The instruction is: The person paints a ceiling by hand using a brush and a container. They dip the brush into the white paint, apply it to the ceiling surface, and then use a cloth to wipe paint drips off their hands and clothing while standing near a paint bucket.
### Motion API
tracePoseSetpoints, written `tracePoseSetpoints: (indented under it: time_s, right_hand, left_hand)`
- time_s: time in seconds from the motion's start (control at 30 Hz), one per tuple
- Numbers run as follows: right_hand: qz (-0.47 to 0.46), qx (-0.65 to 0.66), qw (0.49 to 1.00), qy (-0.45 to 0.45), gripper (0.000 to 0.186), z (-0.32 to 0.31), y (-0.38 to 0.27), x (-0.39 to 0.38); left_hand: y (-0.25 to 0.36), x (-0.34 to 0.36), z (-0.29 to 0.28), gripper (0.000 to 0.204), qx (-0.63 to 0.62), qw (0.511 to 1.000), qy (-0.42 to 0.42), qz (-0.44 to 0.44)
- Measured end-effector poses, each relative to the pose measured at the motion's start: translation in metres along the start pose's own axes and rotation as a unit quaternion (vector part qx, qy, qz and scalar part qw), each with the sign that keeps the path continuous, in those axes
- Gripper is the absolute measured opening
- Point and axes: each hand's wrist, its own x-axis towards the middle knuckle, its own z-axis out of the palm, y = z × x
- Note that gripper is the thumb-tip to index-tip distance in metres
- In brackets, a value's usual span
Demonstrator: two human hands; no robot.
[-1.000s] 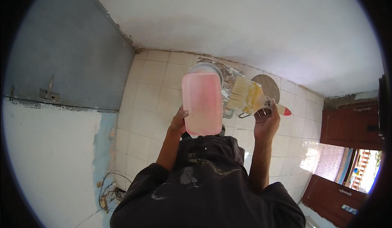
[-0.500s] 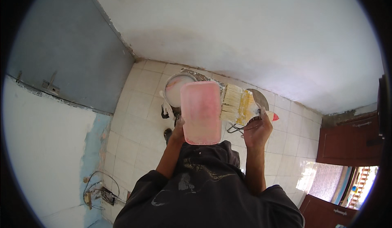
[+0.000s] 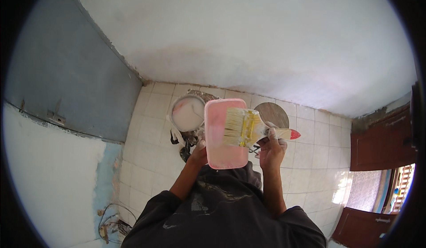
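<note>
A pink plastic tub, rectangular with rounded corners and whitish inside, is held up in front of my body. My left hand grips its left side, the fingers partly hidden by the tub. In my right hand is a wide paintbrush, its pale bristles pointing left and its red-tipped handle pointing right. The bristles overlap the right part of the tub; whether they touch its inside I cannot tell. Behind the tub, on the left, stands a round bucket with whitish liquid in it.
A round brownish stool top stands behind the brush. Pale tiles cover the floor below a white wall. A grey door is at the left, loose cables at the lower left, and reddish-brown cabinet doors at the right.
The brush has moved left, from beside the tub's right edge to over the tub. The tub sits slightly further right and lower in view, and the whole view has shifted a little.
</note>
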Motion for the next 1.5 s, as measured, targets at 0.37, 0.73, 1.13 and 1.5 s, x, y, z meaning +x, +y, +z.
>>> tracePoseSetpoints:
  time_s: [0.37, 0.73, 1.13, 1.5]
  right_hand:
    - [-0.092, -0.205, 0.973, 0.053, 0.021, 0.006, -0.023, -0.024]
    - [-0.165, -0.365, 0.913, 0.079, 0.021, 0.013, -0.039, -0.048]
    - [-0.214, -0.397, 0.89, -0.058, 0.013, 0.014, -0.001, -0.061]
    - [-0.148, -0.413, 0.886, -0.151, 0.01, 0.024, -0.032, -0.08]
  left_hand:
    - [-0.029, 0.007, 0.0, 0.088, -0.078, 0.992, -0.09, 0.034]
    - [-0.026, 0.004, 0.032, 0.106, -0.035, 0.998, -0.03, 0.052]
    - [-0.02, -0.025, 0.045, 0.096, -0.018, 0.996, 0.014, 0.087]
    - [-0.006, -0.041, 0.042, 0.107, 0.039, 0.989, 0.036, 0.136]
